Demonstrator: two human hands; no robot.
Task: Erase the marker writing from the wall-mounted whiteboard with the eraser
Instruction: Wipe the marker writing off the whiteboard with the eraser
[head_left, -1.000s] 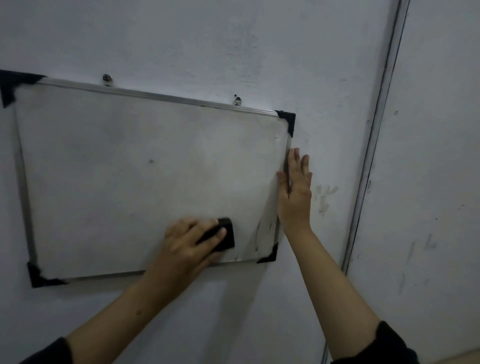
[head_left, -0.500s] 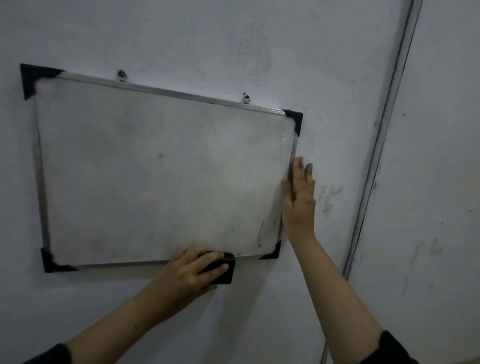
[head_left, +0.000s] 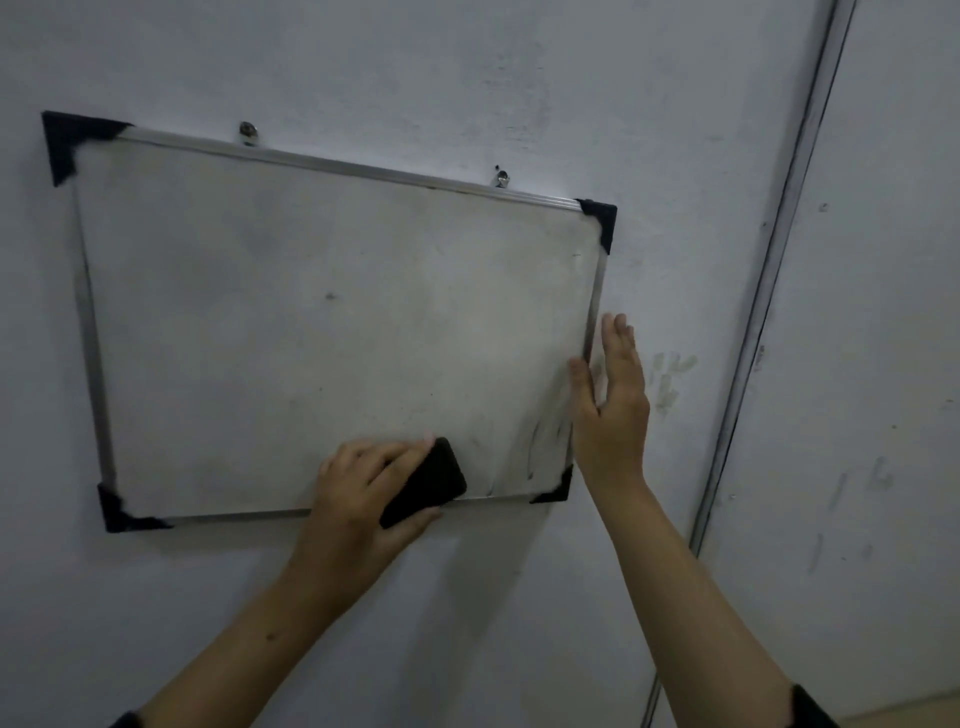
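Note:
A whiteboard (head_left: 291, 322) with a metal frame and black plastic corners hangs tilted on the wall. Its surface is mostly wiped, with faint dark marker smudges (head_left: 540, 436) near the lower right corner and a small dot near the middle. My left hand (head_left: 363, 499) grips a black eraser (head_left: 428, 483), pressed against the board's bottom edge right of centre, tilted. My right hand (head_left: 613, 405) lies flat with fingers up against the board's right frame edge, thumb on the board side.
The grey wall (head_left: 467, 78) surrounds the board. Two screws (head_left: 248, 131) hold its top edge. A vertical metal strip (head_left: 769, 291) runs down the wall to the right, with scuff marks (head_left: 670, 374) between it and the board.
The eraser dropped below the board's bottom edge, then came back up onto the board, now tilted. My right hand stays at the right frame edge. The view shifted, so the board appears further right.

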